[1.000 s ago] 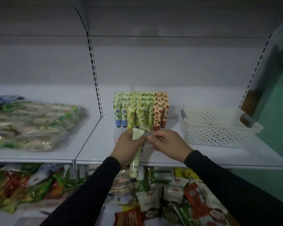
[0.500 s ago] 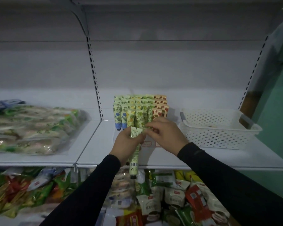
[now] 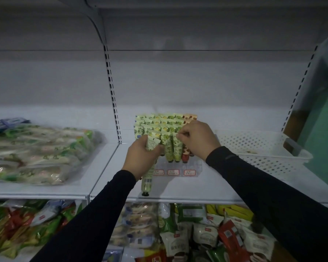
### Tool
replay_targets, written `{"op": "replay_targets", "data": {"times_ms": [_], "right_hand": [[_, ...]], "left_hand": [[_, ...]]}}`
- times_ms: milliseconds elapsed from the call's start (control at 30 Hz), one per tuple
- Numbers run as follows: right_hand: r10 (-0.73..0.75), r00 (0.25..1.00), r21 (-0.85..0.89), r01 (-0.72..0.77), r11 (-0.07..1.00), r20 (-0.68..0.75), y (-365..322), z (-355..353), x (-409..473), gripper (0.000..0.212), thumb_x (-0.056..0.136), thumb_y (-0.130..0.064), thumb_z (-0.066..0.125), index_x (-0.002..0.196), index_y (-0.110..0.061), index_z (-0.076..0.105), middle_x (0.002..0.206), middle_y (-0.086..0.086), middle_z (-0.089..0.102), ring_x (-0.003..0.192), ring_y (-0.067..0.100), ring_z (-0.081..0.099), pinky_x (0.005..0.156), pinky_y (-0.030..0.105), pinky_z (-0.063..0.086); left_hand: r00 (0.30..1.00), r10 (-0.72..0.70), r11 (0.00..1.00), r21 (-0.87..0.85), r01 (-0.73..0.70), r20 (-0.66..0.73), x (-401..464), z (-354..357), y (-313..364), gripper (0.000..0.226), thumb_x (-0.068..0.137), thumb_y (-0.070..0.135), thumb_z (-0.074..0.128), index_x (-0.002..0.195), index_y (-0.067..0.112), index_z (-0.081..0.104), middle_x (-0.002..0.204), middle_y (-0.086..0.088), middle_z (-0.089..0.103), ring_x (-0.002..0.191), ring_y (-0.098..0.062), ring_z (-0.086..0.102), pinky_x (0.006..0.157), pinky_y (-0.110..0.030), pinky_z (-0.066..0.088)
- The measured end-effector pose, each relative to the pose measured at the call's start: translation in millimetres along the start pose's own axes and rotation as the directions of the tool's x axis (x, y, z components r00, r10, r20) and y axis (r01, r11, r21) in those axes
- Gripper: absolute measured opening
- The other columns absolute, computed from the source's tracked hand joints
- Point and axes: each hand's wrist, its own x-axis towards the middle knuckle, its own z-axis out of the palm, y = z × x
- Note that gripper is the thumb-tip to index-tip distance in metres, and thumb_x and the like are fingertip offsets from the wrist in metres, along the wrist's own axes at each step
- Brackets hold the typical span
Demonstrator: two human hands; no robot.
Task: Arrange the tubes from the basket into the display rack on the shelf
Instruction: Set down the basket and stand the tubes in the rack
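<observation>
Your left hand (image 3: 140, 157) is gripping a tube (image 3: 147, 183), cap at 6 o'clock; the rack (image 3: 175, 172) is waiting at 1 o'clock, where your right hand (image 3: 198, 139) fingers are pinching a standing tube (image 3: 176, 148).

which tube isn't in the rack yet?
The pale green tube with the black cap, gripped in the left hand, cap pointing down over the shelf's front edge. The other tubes stand in the clear display rack; the right hand pinches one there.

Display rack (image 3: 175, 168) mid-shelf (image 3: 216, 188), tubes (image 3: 165, 127) in rows inside. Basket (image 3: 261, 148) just right of it, toward the shelf's right edge. Packets (image 3: 36, 154) on the left shelf section. Snack bags (image 3: 197, 233) below the front edge.
</observation>
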Motion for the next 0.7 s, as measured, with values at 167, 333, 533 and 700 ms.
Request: {"op": "replay_targets", "data": {"times_ms": [167, 333, 533, 700], "right_hand": [[0.034, 0.999, -0.042, -0.034, 0.999, -0.001, 1.3, 0.7, 5.7, 0.033, 0.093, -0.025, 0.060, 0.072, -0.003, 0.070, 0.069, 0.005, 0.063, 0.070, 0.019, 0.056, 0.065, 0.023, 0.032], [0.088, 0.995, -0.076, -0.084, 0.994, 0.045, -0.8, -1.6, 16.8, 0.031, 0.092, -0.027, 0.061, 0.070, -0.007, 0.072, 0.074, 0.002, 0.068, 0.066, 0.014, 0.057, 0.063, 0.025, 0.040], [0.092, 0.995, -0.081, -0.088, 0.993, 0.046, -0.5, 1.7, 19.1, 0.032, 0.091, -0.029, 0.062, 0.072, -0.005, 0.072, 0.080, 0.007, 0.071, 0.074, 0.020, 0.064, 0.070, 0.033, 0.053], [0.051, 0.997, -0.067, -0.047, 0.997, 0.061, -3.6, -2.7, 14.3, 0.030, 0.093, -0.029, 0.061, 0.074, -0.008, 0.072, 0.069, -0.009, 0.058, 0.070, 0.015, 0.057, 0.067, 0.028, 0.046]], "left_hand": [[0.999, -0.046, 0.999, -0.007, 0.046, 0.008, -3.5, 0.5, -10.2, 0.038, 0.089, 0.037, 0.066, 0.097, 0.003, 0.051, 0.083, -0.020, 0.058, 0.042, -0.005, 0.042, 0.049, -0.026, 0.035], [0.999, -0.050, 0.998, -0.032, 0.051, 0.016, -1.5, 0.9, -15.3, 0.051, 0.091, 0.036, 0.066, 0.121, -0.002, 0.050, 0.088, -0.008, 0.066, 0.042, 0.003, 0.052, 0.050, -0.026, 0.042], [0.998, -0.052, 0.999, -0.011, 0.053, 0.047, -1.2, 3.0, -12.0, 0.060, 0.090, 0.040, 0.066, 0.131, 0.001, 0.046, 0.108, -0.011, 0.065, 0.064, -0.013, 0.065, 0.055, -0.026, 0.045], [0.993, -0.037, 0.999, -0.029, 0.040, 0.114, -2.1, 6.9, -6.0, 0.059, 0.078, 0.057, 0.068, 0.111, 0.010, 0.056, 0.104, -0.005, 0.066, 0.094, -0.033, 0.066, 0.073, -0.040, 0.055]]}}
